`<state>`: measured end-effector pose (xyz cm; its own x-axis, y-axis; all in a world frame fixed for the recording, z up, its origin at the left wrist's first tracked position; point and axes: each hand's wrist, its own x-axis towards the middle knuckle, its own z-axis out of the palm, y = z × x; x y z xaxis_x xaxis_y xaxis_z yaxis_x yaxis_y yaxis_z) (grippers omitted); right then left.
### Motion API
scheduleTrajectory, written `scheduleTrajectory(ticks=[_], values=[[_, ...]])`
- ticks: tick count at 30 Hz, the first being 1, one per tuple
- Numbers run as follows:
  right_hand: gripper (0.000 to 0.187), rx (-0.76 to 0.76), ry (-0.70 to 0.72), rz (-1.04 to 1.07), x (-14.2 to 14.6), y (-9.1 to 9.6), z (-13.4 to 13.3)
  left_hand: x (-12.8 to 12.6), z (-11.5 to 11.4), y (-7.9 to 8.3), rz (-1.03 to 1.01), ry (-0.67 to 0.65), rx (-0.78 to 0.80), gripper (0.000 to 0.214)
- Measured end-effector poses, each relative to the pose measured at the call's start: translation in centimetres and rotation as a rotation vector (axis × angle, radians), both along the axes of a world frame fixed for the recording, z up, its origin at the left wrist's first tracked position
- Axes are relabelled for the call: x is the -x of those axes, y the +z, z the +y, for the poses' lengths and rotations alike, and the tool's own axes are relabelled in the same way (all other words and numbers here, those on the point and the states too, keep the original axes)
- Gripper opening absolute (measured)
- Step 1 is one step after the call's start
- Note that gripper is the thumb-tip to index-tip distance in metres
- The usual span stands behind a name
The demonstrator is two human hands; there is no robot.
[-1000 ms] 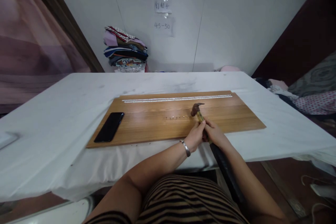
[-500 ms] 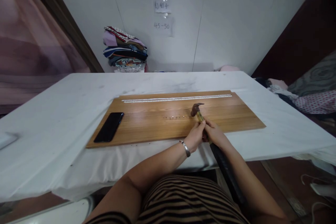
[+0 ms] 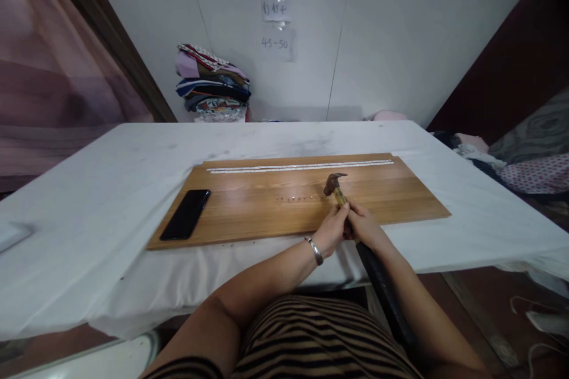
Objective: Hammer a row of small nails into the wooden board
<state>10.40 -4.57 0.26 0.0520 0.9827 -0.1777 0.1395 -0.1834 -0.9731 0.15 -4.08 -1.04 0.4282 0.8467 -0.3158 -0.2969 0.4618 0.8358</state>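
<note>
A claw hammer (image 3: 338, 192) with a rusty brown head and a long dark grip slants over the front part of a wooden board (image 3: 249, 213). My left hand (image 3: 332, 230) is closed around the handle below the head, with a silver bracelet on its wrist. Pressed up against it, my right hand (image 3: 364, 226) also wraps the handle; some of its fingers are hidden. The dark grip runs back beneath my right forearm. Left of the hammer head, a short row of small nails (image 3: 299, 198) shows on the board, too tiny to make out in detail.
A black phone (image 3: 185, 214) lies on the board's left end. Two white strips (image 3: 297, 167) run along its far side. The board rests on a white-covered table (image 3: 102, 207). Folded cloth (image 3: 213, 83) is stacked by the wall, under which handwritten paper notes (image 3: 275, 41) hang nearby.
</note>
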Motion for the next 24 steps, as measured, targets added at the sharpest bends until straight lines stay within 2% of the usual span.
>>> scheduleTrajectory(ticks=[5,11,16,24], values=[[0.043,0.019,0.037,-0.013,-0.11,-0.28,0.07,0.09,-0.05,0.26,0.008,0.008,0.016,0.046],[0.038,-0.046,0.003,0.002,-0.17,-0.25,0.16,0.12,-0.09,0.87,0.007,0.005,0.010,0.044],[0.034,-0.019,0.023,-0.006,-0.17,-0.31,0.11,0.11,-0.10,0.59,0.011,0.003,0.017,0.042],[0.039,0.004,0.027,0.011,0.05,-0.20,0.13,-0.02,0.13,0.06,0.023,0.001,0.024,0.041]])
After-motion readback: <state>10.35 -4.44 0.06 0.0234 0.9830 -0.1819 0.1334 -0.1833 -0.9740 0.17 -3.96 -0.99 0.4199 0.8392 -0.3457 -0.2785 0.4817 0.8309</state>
